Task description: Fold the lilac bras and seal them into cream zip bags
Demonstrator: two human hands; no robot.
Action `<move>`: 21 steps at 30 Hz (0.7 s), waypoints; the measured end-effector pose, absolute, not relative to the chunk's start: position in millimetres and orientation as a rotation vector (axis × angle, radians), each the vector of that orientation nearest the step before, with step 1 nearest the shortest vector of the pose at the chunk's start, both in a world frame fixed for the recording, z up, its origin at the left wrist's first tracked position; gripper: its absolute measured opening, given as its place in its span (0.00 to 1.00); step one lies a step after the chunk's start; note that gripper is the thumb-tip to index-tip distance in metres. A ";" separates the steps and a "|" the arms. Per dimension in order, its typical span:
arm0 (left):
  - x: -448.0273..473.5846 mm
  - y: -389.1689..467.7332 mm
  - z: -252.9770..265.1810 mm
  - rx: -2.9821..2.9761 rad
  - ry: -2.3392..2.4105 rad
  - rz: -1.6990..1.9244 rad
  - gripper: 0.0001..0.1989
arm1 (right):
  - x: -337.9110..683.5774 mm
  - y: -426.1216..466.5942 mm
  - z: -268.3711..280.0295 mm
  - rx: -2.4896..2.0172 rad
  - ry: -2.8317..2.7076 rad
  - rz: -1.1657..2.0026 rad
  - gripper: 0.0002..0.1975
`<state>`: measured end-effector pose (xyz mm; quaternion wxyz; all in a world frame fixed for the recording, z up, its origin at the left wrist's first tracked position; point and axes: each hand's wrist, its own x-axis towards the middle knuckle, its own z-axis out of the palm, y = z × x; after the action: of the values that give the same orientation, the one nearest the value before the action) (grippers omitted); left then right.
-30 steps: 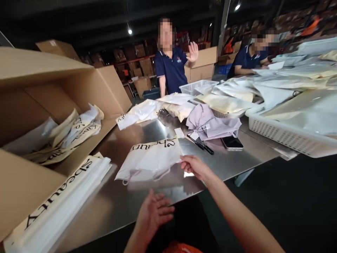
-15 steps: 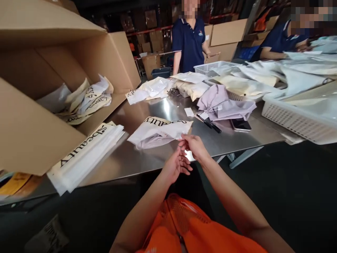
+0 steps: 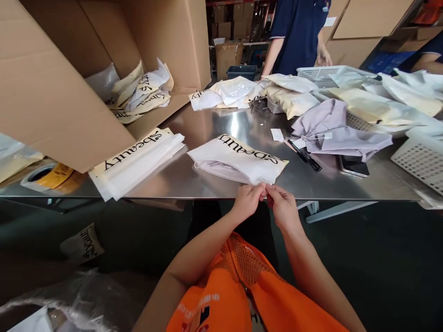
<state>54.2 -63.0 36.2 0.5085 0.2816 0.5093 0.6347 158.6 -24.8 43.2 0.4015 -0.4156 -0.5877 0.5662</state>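
A white drawstring bag (image 3: 238, 154) with black "beauty" lettering lies flat on the metal table, its mouth toward me. Pale lilac cloth (image 3: 224, 169) shows inside the opening, and a thin cord runs along the edge. At the bag's near right corner, my left hand (image 3: 248, 199) is closed in a pinch. My right hand (image 3: 283, 206) pinches right beside it, fingertips touching the left ones. Both seem to hold the fine cord, though the fingers hide most of it.
Left of the bag lies a stack of flat white bags (image 3: 138, 159) near a large open carton (image 3: 62, 92) and a tape roll (image 3: 48, 176). To the right are lilac cloth (image 3: 346, 138), pens (image 3: 304, 156), a phone (image 3: 353, 166) and a white basket (image 3: 420, 157). A co-worker (image 3: 297, 37) stands across the table.
My left hand, loose and with fingers apart before, has come up to pinch beside the right hand. The view has tilted down and shifted left.
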 end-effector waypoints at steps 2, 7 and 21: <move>35.3 -67.7 44.1 0.733 1.276 1.528 0.23 | 159.9 -27.8 43.7 -1.056 -1.275 1.511 0.22; -13.5 -80.6 69.2 0.750 1.389 1.560 0.23 | 169.0 -30.9 47.3 -1.040 -1.006 1.680 0.22; -62.6 21.3 209.4 0.898 1.547 1.558 0.21 | 140.6 53.5 125.9 -0.757 -0.851 1.792 0.20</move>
<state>-62.6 21.3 209.4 0.3751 0.3509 0.6046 0.6088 140.6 53.5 125.9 0.4873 -0.3112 -0.3501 0.7369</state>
